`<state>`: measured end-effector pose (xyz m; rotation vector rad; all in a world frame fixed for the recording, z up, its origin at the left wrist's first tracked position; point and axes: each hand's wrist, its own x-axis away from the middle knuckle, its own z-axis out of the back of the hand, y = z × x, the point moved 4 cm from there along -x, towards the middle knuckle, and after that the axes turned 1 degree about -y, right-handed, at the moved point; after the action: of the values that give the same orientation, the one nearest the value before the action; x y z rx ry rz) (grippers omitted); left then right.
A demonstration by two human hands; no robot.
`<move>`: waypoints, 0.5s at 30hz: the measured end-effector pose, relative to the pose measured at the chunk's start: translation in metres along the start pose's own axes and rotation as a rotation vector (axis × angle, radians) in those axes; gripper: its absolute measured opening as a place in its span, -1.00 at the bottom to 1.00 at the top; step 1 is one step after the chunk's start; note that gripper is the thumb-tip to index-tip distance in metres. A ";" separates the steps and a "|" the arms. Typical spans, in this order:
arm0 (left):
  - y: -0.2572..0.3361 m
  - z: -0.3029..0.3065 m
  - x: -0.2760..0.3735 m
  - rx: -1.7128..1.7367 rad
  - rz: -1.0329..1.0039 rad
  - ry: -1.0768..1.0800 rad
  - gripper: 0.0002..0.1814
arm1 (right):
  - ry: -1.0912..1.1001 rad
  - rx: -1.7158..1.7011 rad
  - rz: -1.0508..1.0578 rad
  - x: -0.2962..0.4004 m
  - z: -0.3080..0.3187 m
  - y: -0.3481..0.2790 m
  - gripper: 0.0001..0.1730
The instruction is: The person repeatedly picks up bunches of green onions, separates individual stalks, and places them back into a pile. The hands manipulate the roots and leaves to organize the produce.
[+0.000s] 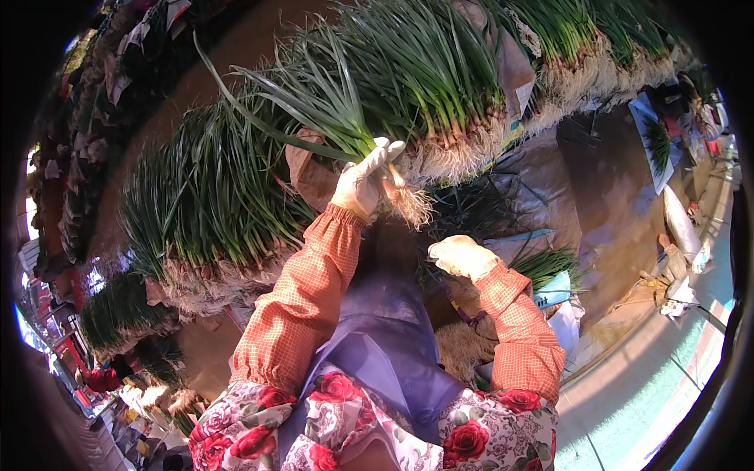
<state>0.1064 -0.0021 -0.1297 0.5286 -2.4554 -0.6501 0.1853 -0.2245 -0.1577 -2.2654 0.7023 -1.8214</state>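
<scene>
My left hand (366, 179), in a pale glove with an orange checked sleeve cover, is closed around a bunch of green onions (350, 120). Its leaves fan up and to the left, and the pale roots hang out on the right side of the fist. My right hand (464, 257), gloved the same way, is lower and to the right, apart from the bunch. Its fingers are curled, and whether anything small is inside them is hidden. Behind the left hand stand dense rows of green onions (218, 194) with roots towards me, and more onions (412, 65) stretch to the upper right.
Brown sacking (309, 171) lies between the rows. Loose green leaves (545, 265) rest beside a blue and white bag (554, 289) right of my right forearm. A rolled white sack (681, 221) and crumpled brown material (639, 294) lie near the pale paved edge (612, 412) at right.
</scene>
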 end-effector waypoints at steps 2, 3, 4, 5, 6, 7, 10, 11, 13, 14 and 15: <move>0.004 0.001 0.005 -0.054 -0.036 -0.058 -0.62 | 0.222 0.336 0.260 0.010 0.014 -0.015 -0.84; 0.003 -0.003 0.009 -0.004 -0.004 -0.082 -0.64 | 0.224 0.453 0.646 0.015 0.017 -0.027 -0.86; 0.000 -0.001 0.010 0.027 0.029 -0.062 -0.65 | 0.462 0.668 0.924 0.023 0.021 -0.048 -0.82; -0.004 -0.001 0.011 0.066 0.055 -0.076 -0.66 | 0.707 0.881 1.198 0.032 0.018 -0.068 -0.77; -0.007 0.000 0.012 0.100 0.080 -0.088 -0.66 | 0.623 0.640 1.212 0.037 0.008 -0.090 -0.74; -0.010 -0.003 0.014 0.148 0.103 -0.142 -0.66 | 0.544 0.405 1.210 0.039 -0.004 -0.109 -0.70; -0.009 -0.011 0.009 0.108 0.020 -0.010 -0.66 | 0.431 0.473 1.218 0.013 -0.011 -0.105 -0.72; -0.001 -0.012 0.007 0.090 -0.078 0.065 -0.65 | 0.413 0.589 1.263 0.015 -0.006 -0.099 -0.75; 0.031 -0.011 -0.001 0.236 -0.166 -0.028 -0.68 | -0.160 -0.054 0.754 0.016 -0.006 -0.068 -0.77; 0.045 -0.017 -0.005 0.199 -0.220 -0.049 -0.68 | -0.226 -0.110 0.560 0.014 -0.001 -0.053 -0.75; 0.057 -0.022 -0.003 0.163 -0.277 -0.062 -0.68 | -0.294 -0.165 0.359 0.012 0.002 -0.035 -0.73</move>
<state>0.1089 0.0381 -0.0835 0.9376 -2.5303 -0.5829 0.1986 -0.1992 -0.1338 -2.2521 1.1471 -1.2804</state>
